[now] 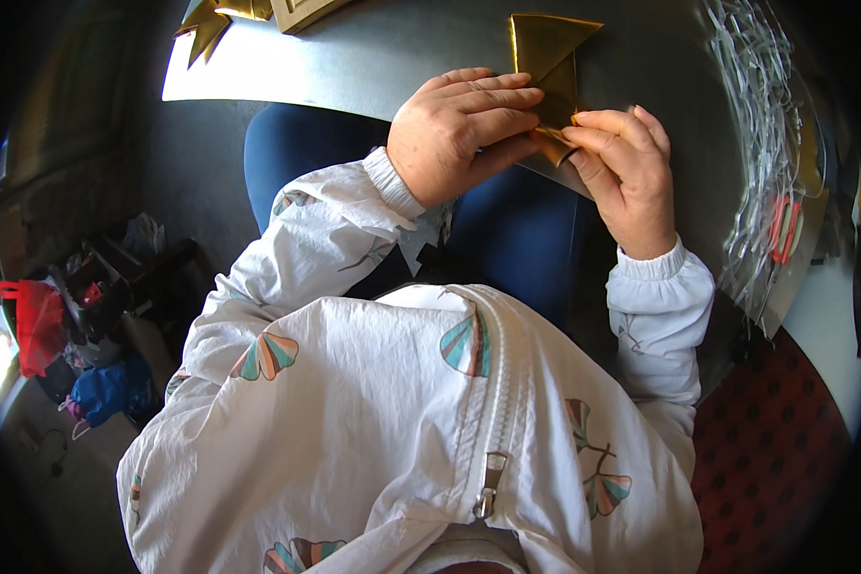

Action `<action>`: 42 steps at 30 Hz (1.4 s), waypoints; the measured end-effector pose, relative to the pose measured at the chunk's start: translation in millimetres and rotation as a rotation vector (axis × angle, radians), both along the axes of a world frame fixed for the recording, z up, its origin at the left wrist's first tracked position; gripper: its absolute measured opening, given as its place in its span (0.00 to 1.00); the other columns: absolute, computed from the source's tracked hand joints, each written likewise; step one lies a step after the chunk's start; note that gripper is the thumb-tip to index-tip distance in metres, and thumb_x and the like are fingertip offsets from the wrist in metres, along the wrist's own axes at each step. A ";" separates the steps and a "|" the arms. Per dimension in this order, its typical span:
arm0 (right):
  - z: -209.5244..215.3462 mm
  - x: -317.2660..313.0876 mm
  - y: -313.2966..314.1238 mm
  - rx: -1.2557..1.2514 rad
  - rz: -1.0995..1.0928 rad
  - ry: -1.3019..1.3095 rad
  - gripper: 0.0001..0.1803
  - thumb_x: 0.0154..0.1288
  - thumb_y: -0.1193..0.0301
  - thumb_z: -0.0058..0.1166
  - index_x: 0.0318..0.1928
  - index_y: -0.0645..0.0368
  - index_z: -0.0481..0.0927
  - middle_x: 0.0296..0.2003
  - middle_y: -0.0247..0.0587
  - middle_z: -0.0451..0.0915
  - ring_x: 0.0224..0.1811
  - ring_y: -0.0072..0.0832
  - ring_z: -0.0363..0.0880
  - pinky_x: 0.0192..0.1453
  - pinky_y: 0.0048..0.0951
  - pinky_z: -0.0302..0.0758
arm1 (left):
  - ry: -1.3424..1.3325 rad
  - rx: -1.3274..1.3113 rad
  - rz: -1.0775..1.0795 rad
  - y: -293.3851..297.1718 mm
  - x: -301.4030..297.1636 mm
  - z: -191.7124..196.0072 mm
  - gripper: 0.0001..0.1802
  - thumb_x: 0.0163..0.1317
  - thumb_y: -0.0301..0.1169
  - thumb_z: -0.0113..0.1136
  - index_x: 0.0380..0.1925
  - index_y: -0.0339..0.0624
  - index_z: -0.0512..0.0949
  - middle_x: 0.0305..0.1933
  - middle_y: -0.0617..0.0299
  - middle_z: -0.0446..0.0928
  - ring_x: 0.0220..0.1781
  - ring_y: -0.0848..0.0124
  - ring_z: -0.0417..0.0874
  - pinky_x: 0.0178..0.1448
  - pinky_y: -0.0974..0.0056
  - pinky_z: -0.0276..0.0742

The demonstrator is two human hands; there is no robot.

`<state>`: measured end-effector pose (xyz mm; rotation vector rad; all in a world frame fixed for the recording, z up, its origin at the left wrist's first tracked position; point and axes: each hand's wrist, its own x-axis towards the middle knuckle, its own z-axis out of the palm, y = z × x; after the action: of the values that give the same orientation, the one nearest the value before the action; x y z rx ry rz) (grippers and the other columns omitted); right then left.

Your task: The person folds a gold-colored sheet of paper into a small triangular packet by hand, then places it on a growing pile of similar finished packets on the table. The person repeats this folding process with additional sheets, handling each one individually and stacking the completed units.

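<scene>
we had a folded gold sheet [553, 55] at the near edge of the dark grey table [651, 48], above our blue-clad legs [301, 148], with its pointed far end lying on the tabletop. our left hand [469, 129] lay across the sheet's left side, palm down, fingers stretched out and close together; we could not tell whether its thumb gripped anything underneath. our right hand [627, 158] pinched the sheet's near end between thumb and fingertips, where the material curled up. to the right we had a bundle of clear plastic strips [751, 57], with a red-handled tool [784, 230] among them. more gold pieces [201, 31] sat at the upper left, just beside a pale wooden object [301, 11], partly out of view.
</scene>
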<state>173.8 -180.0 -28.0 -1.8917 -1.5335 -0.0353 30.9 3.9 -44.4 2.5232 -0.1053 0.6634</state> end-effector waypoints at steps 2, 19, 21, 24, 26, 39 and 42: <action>-0.6 1.8 7.0 0.033 -0.016 0.045 0.07 0.62 0.67 0.63 0.35 0.56 0.84 0.38 0.32 0.82 0.36 0.29 0.80 0.59 0.38 0.66 | -0.041 -0.077 -0.019 0.7 3.3 1.6 0.15 0.50 0.30 0.73 0.39 0.40 0.83 0.51 0.55 0.83 0.56 0.58 0.83 0.60 0.56 0.77; 16.6 5.3 39.4 -0.104 -0.181 0.294 0.12 0.56 0.72 0.63 0.20 0.64 0.78 0.18 0.42 0.75 0.18 0.39 0.73 0.28 0.36 0.69 | -0.025 -0.328 0.231 -11.9 -1.9 8.8 0.27 0.58 0.15 0.61 0.59 0.37 0.70 0.46 0.54 0.84 0.49 0.59 0.85 0.56 0.59 0.80; 19.4 5.7 41.5 -0.130 -0.197 0.303 0.12 0.56 0.72 0.63 0.20 0.65 0.79 0.19 0.43 0.76 0.19 0.39 0.74 0.28 0.37 0.70 | -0.038 -0.235 0.231 -10.7 -5.4 7.5 0.26 0.59 0.15 0.58 0.58 0.37 0.70 0.47 0.55 0.83 0.51 0.59 0.84 0.62 0.56 0.77; 22.2 5.3 43.3 -0.190 -0.211 0.325 0.12 0.57 0.71 0.63 0.21 0.65 0.79 0.19 0.44 0.77 0.20 0.40 0.76 0.28 0.37 0.71 | -0.046 -0.128 0.211 -9.6 -9.2 4.0 0.23 0.60 0.15 0.56 0.57 0.37 0.72 0.48 0.55 0.83 0.54 0.58 0.83 0.69 0.51 0.70; 23.3 5.0 44.9 -0.220 -0.218 0.339 0.12 0.57 0.71 0.63 0.21 0.65 0.79 0.19 0.44 0.77 0.20 0.40 0.76 0.27 0.36 0.71 | -0.025 -0.169 0.225 -9.8 -11.4 1.9 0.21 0.60 0.15 0.55 0.55 0.36 0.73 0.50 0.55 0.83 0.56 0.58 0.83 0.72 0.50 0.66; 32.7 3.1 52.2 -0.339 -0.286 0.309 0.11 0.57 0.70 0.61 0.21 0.63 0.80 0.20 0.44 0.77 0.20 0.39 0.77 0.28 0.37 0.73 | 0.024 0.109 0.136 -21.6 -6.4 -4.2 0.29 0.53 0.25 0.64 0.59 0.42 0.75 0.67 0.55 0.72 0.71 0.60 0.69 0.78 0.49 0.51; 33.5 2.8 54.3 -0.357 -0.308 0.295 0.11 0.57 0.70 0.61 0.21 0.63 0.81 0.20 0.45 0.77 0.20 0.41 0.77 0.28 0.37 0.73 | 0.064 0.136 0.124 -20.9 -5.3 -4.7 0.34 0.50 0.30 0.66 0.62 0.43 0.74 0.69 0.56 0.70 0.72 0.61 0.68 0.78 0.49 0.52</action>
<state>176.6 -125.8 5.4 -2.2791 -1.0937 0.3853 25.6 -17.0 -49.1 2.6969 0.0302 0.6423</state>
